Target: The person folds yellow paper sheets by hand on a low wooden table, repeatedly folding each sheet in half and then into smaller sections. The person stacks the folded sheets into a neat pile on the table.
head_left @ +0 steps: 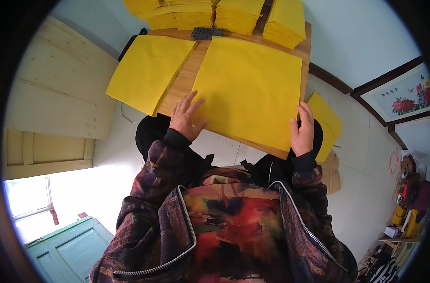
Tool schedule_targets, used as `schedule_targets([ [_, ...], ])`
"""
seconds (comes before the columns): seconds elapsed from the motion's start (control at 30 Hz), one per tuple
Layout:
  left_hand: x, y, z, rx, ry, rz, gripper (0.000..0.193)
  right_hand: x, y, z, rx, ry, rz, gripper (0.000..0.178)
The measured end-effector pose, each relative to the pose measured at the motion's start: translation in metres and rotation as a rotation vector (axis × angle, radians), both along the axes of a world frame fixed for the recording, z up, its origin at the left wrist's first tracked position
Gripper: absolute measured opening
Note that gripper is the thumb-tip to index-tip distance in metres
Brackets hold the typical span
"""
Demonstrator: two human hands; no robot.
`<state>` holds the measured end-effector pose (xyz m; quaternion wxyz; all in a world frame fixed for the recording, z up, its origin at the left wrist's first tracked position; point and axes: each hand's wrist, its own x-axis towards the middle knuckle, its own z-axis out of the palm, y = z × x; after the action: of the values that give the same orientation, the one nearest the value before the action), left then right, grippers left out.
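A large square yellow sheet point(252, 85), paper or cloth I cannot tell, lies flat on the wooden table in front of me. My left hand point(186, 119) is at its left edge, fingers spread and slightly blurred, the fingertips over the sheet's margin. At the right edge, my right hand point(303, 131) rests with fingers pointing away from me and the thumb apart from them, against the sheet's side. To the left lies a second flat yellow piece point(146, 70), its near corner overhanging the table edge.
Thick yellow stacks point(283, 23) line the far side of the table point(184, 75). A dark grey block-like object point(206, 33) sits before them. More yellow material point(325, 125) is low at the right, beside brown paper point(331, 174). A framed flower picture point(403, 92) stands against the right wall.
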<state>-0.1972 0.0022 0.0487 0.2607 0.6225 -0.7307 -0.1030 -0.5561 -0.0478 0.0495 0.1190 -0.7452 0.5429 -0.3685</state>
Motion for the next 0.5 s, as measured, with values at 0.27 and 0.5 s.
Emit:
schedule_targets([
  [0.27, 0.001, 0.008, 0.002, 0.079, -0.261, -0.173, 0.076, 0.011, 0.004, 0.006, 0.026, 0.266, 0.145, 0.027],
  [0.5, 0.002, 0.017, -0.001, 0.055, -0.254, -0.161, 0.074, 0.010, 0.011, 0.025, 0.150, 0.324, 0.163, 0.024],
])
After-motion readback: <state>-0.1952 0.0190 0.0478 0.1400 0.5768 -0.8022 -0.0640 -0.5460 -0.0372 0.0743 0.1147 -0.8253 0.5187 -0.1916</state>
